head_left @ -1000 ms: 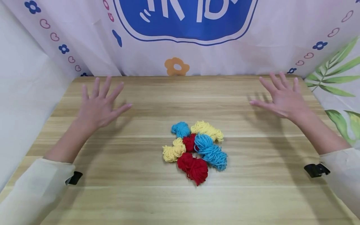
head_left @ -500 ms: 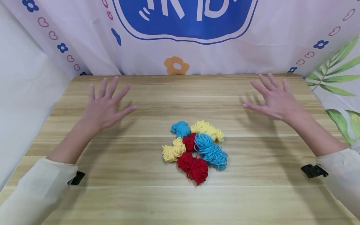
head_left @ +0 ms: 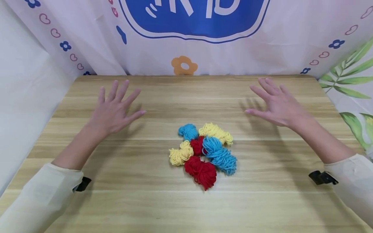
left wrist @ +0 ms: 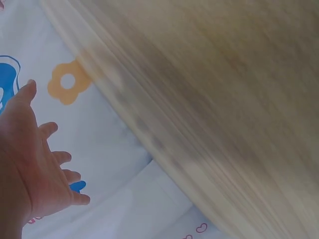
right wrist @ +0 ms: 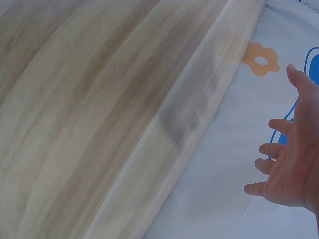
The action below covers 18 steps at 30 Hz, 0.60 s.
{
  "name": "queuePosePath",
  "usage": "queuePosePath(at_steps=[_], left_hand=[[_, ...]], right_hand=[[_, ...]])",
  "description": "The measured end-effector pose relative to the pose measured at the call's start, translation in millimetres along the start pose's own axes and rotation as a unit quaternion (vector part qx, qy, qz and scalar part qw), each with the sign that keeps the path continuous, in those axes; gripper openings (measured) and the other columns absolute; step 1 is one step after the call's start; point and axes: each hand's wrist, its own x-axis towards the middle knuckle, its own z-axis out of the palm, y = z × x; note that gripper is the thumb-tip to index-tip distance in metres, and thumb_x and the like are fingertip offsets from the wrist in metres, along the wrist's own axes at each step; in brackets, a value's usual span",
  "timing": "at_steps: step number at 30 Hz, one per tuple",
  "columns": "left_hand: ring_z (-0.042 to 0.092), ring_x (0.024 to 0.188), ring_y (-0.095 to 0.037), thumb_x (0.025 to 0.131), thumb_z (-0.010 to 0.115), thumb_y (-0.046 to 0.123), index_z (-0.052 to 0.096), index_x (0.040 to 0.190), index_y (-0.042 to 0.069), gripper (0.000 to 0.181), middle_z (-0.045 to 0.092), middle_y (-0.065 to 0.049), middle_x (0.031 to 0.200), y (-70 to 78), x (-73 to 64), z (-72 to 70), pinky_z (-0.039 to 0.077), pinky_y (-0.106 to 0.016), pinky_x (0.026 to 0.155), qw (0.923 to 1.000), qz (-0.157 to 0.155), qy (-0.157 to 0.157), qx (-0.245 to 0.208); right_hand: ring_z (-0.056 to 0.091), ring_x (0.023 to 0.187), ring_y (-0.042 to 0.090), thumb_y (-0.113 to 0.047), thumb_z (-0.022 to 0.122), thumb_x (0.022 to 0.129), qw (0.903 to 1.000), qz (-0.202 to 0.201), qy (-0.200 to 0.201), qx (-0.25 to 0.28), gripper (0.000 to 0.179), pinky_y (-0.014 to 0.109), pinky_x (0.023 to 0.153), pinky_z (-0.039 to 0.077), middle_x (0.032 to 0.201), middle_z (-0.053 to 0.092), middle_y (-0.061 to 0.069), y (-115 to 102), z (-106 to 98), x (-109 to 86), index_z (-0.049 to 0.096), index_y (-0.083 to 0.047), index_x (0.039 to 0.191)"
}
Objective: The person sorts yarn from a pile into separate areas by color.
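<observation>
Several small yarn bundles lie clustered mid-table in the head view. At the back are a small blue bundle [head_left: 188,131] and a larger yellow bundle [head_left: 216,133]. Between them and the front sit a small yellow bundle [head_left: 181,153], a small red bundle [head_left: 197,145] and a larger blue bundle [head_left: 220,155]; a larger red bundle [head_left: 201,172] is nearest. My left hand [head_left: 112,111] hovers to their left, fingers spread, holding nothing. To their right, my right hand [head_left: 278,105] hovers likewise, spread and holding nothing. Both wrist views show the hands apart from the yarn.
The wooden table [head_left: 151,207] meets a white printed cloth [head_left: 151,61] along its far edge. Leaf-patterned fabric [head_left: 355,77] hangs at the right, and plain white cloth [head_left: 26,81] at the left. A black strap piece [head_left: 82,184] sits at the left cuff.
Both hands have drifted inward, the left one rightward and the right one leftward, closer to the yarn. The bundles keep their places on the table; the head view has shifted slightly.
</observation>
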Motion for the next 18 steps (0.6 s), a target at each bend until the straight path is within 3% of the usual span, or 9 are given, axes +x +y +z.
queuePosePath(at_steps=[4,11,18], left_hand=[[-0.004,0.157,-0.046,0.102,0.044,0.066,0.027,0.165,0.017,0.082,0.001,-0.018,0.173,4.7,1.4,0.8,-0.003,-0.074,0.119,0.9999,0.01,-0.002,-0.004],[-0.007,0.157,-0.044,0.103,0.042,0.066,0.026,0.165,0.016,0.081,-0.002,-0.016,0.173,17.9,4.2,2.1,-0.002,-0.07,0.121,0.999,0.026,-0.021,-0.03],[0.0,0.158,-0.043,0.104,0.046,0.062,0.03,0.164,0.014,0.079,0.006,-0.017,0.173,31.8,6.7,1.3,0.006,-0.07,0.122,0.998,0.046,-0.018,-0.039]], right_hand=[[0.015,0.156,0.044,-0.066,0.057,0.097,0.9999,-0.01,-0.001,0.005,0.091,0.071,0.121,0.012,0.17,0.016,0.022,-4,2,-0.6,0.029,-0.012,0.164],[0.032,0.147,0.051,-0.063,0.059,0.097,0.9995,-0.015,-0.015,0.023,0.088,0.07,0.112,0.034,0.168,0.024,0.021,-11,5,-2.6,0.03,-0.013,0.164],[0.034,0.147,0.05,-0.06,0.06,0.097,0.9989,-0.02,-0.018,0.038,0.086,0.071,0.109,0.037,0.167,0.029,0.02,-17,6,-3.9,0.031,-0.013,0.163]])
